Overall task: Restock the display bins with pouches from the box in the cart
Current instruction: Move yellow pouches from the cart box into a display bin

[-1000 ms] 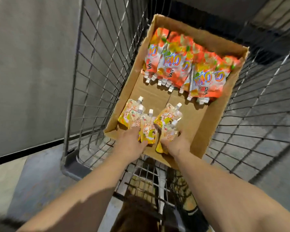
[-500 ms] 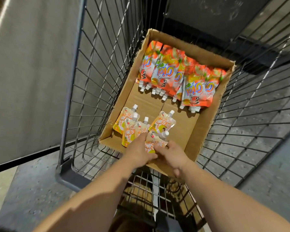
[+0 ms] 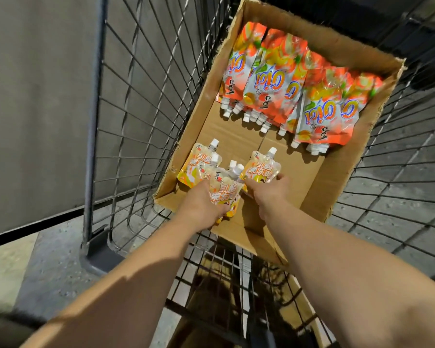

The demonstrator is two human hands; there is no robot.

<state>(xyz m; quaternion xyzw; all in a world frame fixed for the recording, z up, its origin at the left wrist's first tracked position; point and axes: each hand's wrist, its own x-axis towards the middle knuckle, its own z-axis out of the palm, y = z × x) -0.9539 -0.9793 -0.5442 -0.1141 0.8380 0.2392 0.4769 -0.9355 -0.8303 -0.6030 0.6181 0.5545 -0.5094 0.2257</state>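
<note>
An open cardboard box [image 3: 312, 177] sits in a black wire cart [image 3: 136, 101]. Several large orange spouted pouches [image 3: 281, 89] lie in a row at the box's far end. Small yellow spouted pouches lie at its near end. My left hand [image 3: 199, 207] grips a stack of yellow pouches [image 3: 224, 189], spouts pointing away. My right hand [image 3: 271, 194] closes its fingers on another yellow pouch [image 3: 261, 169] on the box floor. Two more yellow pouches [image 3: 199, 167] rest in the near left corner, untouched.
The cart's wire side rises at the left, with a grey wall [image 3: 35, 96] beyond it. Speckled grey floor [image 3: 399, 197] shows through the wires on the right. A dark shape [image 3: 211, 292] lies under the cart's near rack. No display bins are in view.
The right hand passed its pouch onto the left hand's stack, then reached forward to the pouch on the right. The left hand lifted its stack slightly. The view has moved closer to the box.
</note>
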